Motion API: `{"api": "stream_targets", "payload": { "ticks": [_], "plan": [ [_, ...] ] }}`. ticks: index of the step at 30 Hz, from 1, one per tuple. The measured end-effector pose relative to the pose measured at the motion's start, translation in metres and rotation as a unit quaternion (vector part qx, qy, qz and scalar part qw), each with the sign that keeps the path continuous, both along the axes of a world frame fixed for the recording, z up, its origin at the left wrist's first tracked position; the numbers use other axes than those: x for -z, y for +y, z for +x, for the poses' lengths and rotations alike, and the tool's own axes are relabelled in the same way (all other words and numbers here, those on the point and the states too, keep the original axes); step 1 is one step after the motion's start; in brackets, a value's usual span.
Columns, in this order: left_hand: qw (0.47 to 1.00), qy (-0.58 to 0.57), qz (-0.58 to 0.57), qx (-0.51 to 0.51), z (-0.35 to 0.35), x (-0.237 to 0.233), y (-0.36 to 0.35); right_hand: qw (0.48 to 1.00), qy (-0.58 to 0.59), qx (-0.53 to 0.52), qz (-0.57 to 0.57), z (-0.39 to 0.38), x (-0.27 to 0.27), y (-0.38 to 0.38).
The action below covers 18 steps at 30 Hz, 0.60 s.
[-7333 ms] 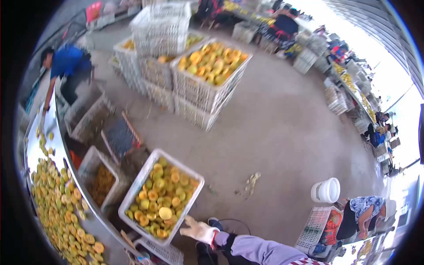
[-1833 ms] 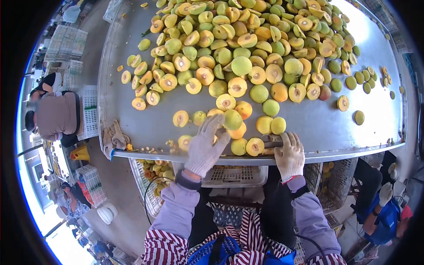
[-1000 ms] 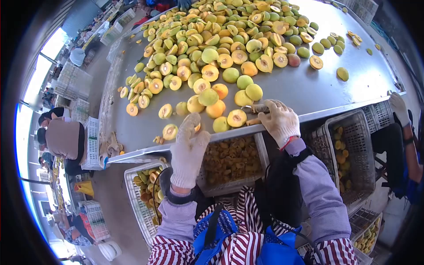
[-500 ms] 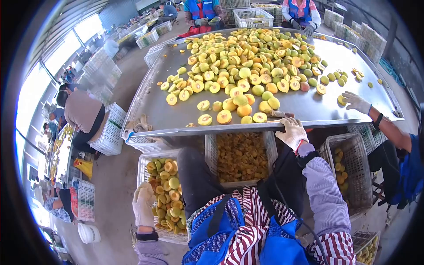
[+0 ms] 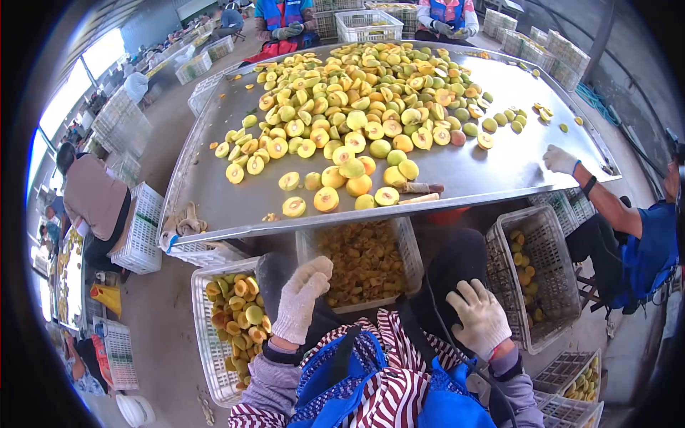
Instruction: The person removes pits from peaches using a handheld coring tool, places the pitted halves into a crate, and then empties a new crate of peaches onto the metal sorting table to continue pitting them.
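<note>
My left hand [image 5: 303,299], in a cream knit glove, is raised over my left knee, fingers loosely bent and nothing visible in it. My right hand [image 5: 479,314], gloved too, hovers by my right thigh with its fingers apart and holds nothing. Before me, a metal table [image 5: 235,207] bears a big heap of yellow-green stone fruit [image 5: 357,93], many cut in half. Two short stick-like handles [image 5: 419,199] lie at its near edge. To the left of my left hand, a white crate [image 5: 207,342] contains fruit halves [image 5: 239,314].
Between my knees stands a crate [image 5: 307,246] of brownish scraps [image 5: 364,260]. Another fruit crate [image 5: 564,285] is at my right. A co-worker's gloved hand [image 5: 561,160] rests over the table's right side; two people sit across. Crumpled gloves [image 5: 187,222] lie on the left corner.
My right hand has left the table edge and come back toward my thigh. My left hand has moved from the left crate up over my knee. The view has shifted right.
</note>
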<state>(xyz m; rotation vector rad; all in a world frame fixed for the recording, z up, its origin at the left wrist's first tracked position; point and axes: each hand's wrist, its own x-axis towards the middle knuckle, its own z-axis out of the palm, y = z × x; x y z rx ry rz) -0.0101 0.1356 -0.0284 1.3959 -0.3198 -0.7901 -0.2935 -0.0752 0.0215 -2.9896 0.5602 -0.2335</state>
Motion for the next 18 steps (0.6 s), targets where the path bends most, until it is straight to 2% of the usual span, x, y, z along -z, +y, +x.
{"api": "stream_targets", "payload": {
  "ticks": [3, 5, 7, 9, 11, 12, 13, 14, 16, 17, 18],
  "plan": [
    [1.0, 0.023, 0.01, 0.006, -0.002, -0.005, -0.009, 0.995, 0.024, 0.064, 0.067, 0.013, -0.006, -0.008],
    [1.0, 0.013, 0.006, 0.004, 0.0, -0.004, -0.009, 0.997, 0.035, 0.033, 0.052, 0.031, -0.011, -0.013],
    [1.0, 0.019, 0.009, -0.013, 0.004, 0.004, -0.007, 0.983, 0.147, -0.069, 0.089, 0.051, -0.007, -0.016],
    [0.999, 0.024, 0.013, -0.031, 0.007, 0.012, -0.002, 0.976, 0.07, -0.169, 0.116, 0.059, 0.037, -0.027],
    [0.998, 0.014, 0.035, -0.051, 0.01, 0.018, 0.004, 0.96, -0.037, -0.12, 0.251, 0.07, 0.053, -0.049],
    [0.998, 0.006, 0.039, -0.054, 0.01, 0.02, 0.009, 0.944, -0.194, -0.115, 0.24, 0.077, 0.059, -0.064],
    [0.997, 0.006, 0.041, -0.058, 0.011, 0.021, 0.014, 0.909, -0.215, -0.008, 0.358, 0.083, 0.048, -0.08],
    [0.996, 0.011, 0.053, -0.071, 0.012, 0.02, 0.018, 0.877, -0.249, 0.036, 0.409, 0.086, 0.039, -0.104],
    [0.992, 0.017, 0.081, -0.095, 0.013, 0.016, 0.021, 0.901, -0.335, 0.146, 0.236, 0.085, 0.003, -0.126],
    [0.992, 0.017, 0.08, -0.096, 0.015, 0.018, 0.022, 0.666, -0.528, 0.207, 0.484, 0.072, 0.048, -0.185],
    [0.992, 0.029, 0.072, -0.103, 0.015, 0.02, 0.024, 0.79, -0.447, 0.279, 0.314, 0.07, -0.004, -0.179]
  ]
}}
